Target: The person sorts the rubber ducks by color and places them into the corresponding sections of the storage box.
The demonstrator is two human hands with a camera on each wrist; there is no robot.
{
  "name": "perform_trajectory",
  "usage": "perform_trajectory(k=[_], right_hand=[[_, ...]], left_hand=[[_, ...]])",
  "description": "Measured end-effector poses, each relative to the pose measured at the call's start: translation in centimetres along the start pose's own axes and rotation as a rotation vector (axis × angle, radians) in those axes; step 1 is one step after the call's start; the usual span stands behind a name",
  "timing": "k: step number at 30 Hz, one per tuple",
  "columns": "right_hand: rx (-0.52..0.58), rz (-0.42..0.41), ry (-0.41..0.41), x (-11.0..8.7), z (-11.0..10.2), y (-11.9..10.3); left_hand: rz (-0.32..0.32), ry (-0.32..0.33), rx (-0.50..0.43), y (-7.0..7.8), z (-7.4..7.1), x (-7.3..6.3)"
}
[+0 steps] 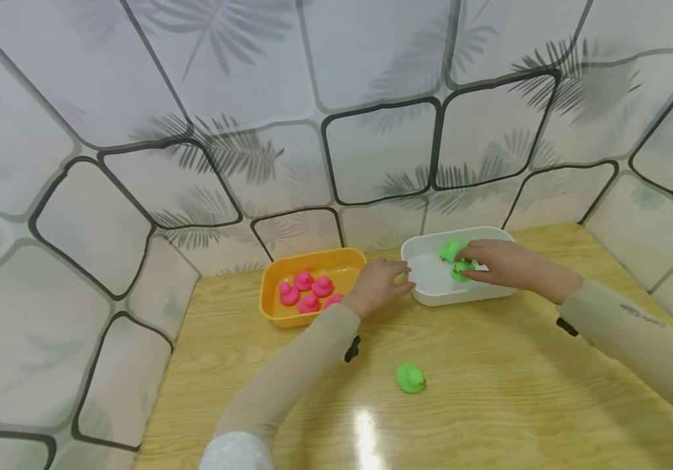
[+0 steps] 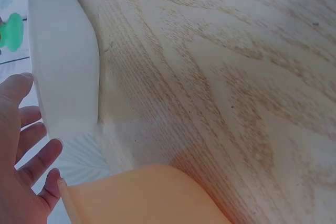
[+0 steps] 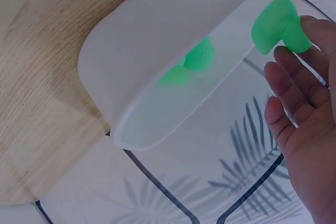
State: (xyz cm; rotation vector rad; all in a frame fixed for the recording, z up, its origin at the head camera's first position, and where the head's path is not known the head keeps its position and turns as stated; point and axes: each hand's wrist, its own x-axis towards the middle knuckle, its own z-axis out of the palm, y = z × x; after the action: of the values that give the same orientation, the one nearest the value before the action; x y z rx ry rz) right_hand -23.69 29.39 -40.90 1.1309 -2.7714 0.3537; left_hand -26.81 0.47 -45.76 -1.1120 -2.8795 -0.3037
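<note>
My right hand (image 1: pixel 497 262) is over the white tub (image 1: pixel 438 299), pinching a green toy duck (image 3: pixel 274 24) between thumb and fingers. A second green duck (image 1: pixel 449 252) lies inside that tub, partly seen past the rim in the right wrist view. At the tub's left end is my left hand (image 1: pixel 376 286), its fingers extended and its thumb (image 2: pixel 19 85) right at the rim. It holds nothing. The left forearm crosses the corner of the orange tub (image 1: pixel 280 321), which holds several pink ducks (image 1: pixel 308 303). One pink duck is partly hidden by that arm.
One more green duck (image 1: pixel 410 378) sits on the wooden table (image 1: pixel 489 398), in front of the tubs and between the forearms. Behind both tubs stands a patterned wall covering (image 1: pixel 380 153), which also closes off the left and right sides.
</note>
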Motion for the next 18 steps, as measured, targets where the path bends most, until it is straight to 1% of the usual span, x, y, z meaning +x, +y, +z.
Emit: perform_trajectory(k=[10,18], right_hand=[[-0.004,0.052,-0.016,0.23,0.09,0.79],[0.002,0.045,-0.020,0.10,0.05,0.92]], left_hand=[[-0.004,0.002,0.005,0.03,0.12,-0.05],[-0.010,-0.006,0.005,0.16,0.01,0.03]])
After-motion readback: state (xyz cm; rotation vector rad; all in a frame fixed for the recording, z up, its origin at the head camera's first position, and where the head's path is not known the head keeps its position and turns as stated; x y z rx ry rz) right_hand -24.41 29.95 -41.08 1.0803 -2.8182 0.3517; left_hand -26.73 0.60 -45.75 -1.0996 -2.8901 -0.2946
